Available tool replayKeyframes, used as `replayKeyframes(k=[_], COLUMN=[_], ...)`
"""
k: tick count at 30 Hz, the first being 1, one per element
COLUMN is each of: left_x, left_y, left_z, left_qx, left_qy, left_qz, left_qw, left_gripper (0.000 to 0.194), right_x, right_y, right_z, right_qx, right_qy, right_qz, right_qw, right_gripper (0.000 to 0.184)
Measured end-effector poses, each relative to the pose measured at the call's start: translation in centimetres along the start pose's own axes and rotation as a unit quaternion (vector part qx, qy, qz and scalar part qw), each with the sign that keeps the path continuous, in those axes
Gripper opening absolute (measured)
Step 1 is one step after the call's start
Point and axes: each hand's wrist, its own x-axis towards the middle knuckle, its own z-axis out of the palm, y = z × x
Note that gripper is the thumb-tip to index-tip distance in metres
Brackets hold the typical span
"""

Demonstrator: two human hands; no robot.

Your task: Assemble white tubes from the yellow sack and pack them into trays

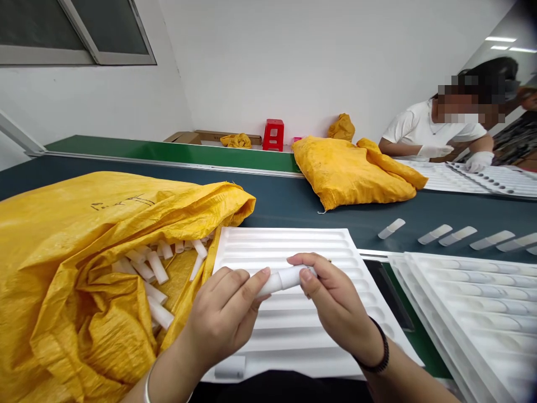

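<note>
A white plastic tube (289, 278) with a visible joint round its middle is held level between both hands. My left hand (230, 305) pinches its left end, and my right hand (329, 291) grips its right end with thumb and fingers. Below them lies a white grooved tray (285, 341). One short white tube (230, 367) rests at that tray's near left corner. To the left, an open yellow woven sack (96, 252) shows several loose white tubes (157, 267) in its mouth.
At right, stacked white trays (423, 313) hold rows of tubes. Several tubes (434, 234) lie on the dark conveyor belt (272, 201) beside another yellow sack (356, 170). A gloved co-worker (436, 134) handles trays at back right. A red stool (273, 134) stands by the wall.
</note>
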Motion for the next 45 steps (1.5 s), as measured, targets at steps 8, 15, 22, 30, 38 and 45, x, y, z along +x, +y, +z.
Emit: replayKeyframes(k=[8, 15, 22, 30, 38, 45], left_x=[-0.2, 0.3, 0.8, 0.2, 0.2, -3.2], left_y=[0.3, 0.0, -0.3, -1.1, -0.1, -4.6], left_z=[-0.7, -1.0, -0.3, 1.1, 2.5, 2.5], left_qx=[-0.094, -0.193, -0.211, -0.145, -0.186, -0.010], left_qy=[-0.013, -0.092, -0.118, -0.124, -0.156, -0.224], left_qz=[-0.069, -0.216, -0.226, -0.180, -0.179, -0.197], left_qw=[0.993, 0.953, 0.944, 0.965, 0.953, 0.954], left_gripper=[0.044, 0.024, 0.018, 0.026, 0.065, 0.050], right_x=[-0.7, 0.5, 1.3, 1.7, 1.5, 6.1], right_y=[-0.1, 1.5, 2.8, 4.0, 4.2, 10.1], right_z=[-0.7, -2.4, -2.1, -1.1, -1.1, -5.0], right_qx=[0.035, -0.041, -0.058, 0.037, -0.075, -0.361], right_qy=[-0.021, -0.079, -0.088, -0.111, -0.186, -0.083], right_qz=[-0.007, -0.121, -0.117, 0.036, -0.125, 0.023], right_qw=[0.999, 0.989, 0.987, 0.992, 0.972, 0.929], right_gripper=[0.028, 0.030, 0.023, 0.027, 0.026, 0.018])
